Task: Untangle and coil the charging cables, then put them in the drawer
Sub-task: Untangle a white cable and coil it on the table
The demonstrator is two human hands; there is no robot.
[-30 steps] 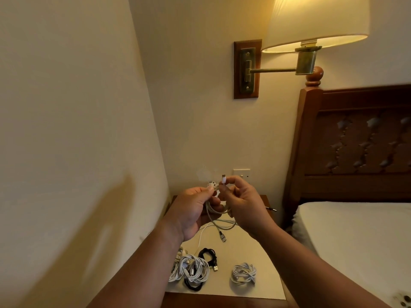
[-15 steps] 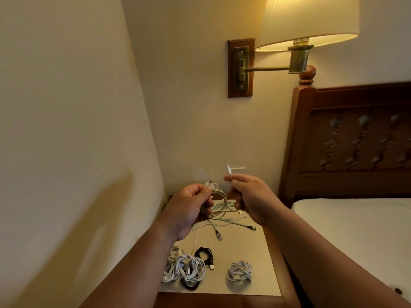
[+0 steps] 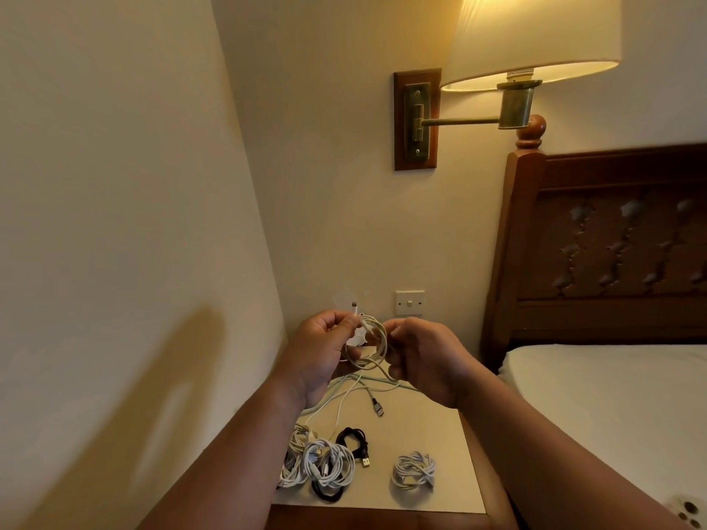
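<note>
Between the two raised hands, a thin white charging cable (image 3: 373,346) is wound into a small round coil of several loops. The left hand (image 3: 321,357) pinches the coil's left side, and a white plug end (image 3: 354,304) pokes up above its fingertips. The right hand (image 3: 424,361) curls its fingers round the coil's right edge.

Directly below the hands, a few loose cables (image 3: 355,392), white and pale green, lie crossed on a pale-topped wooden bedside table (image 3: 432,426). Nearer the person than the hands lie finished bundles: a cluster of white coiled cables (image 3: 329,466), a small black coiled cable (image 3: 354,439), and one white coiled cable (image 3: 415,470) set apart to the right.

Coiling looks well advanced: several cables are done, one is nearly wound, and a few loose strands remain. Nothing appears stored yet, and no drawer is in view.

Half a second ago the right hand held a plug end upright, apart from the left hand. Now the hands are close together and that plug no longer shows.
</note>
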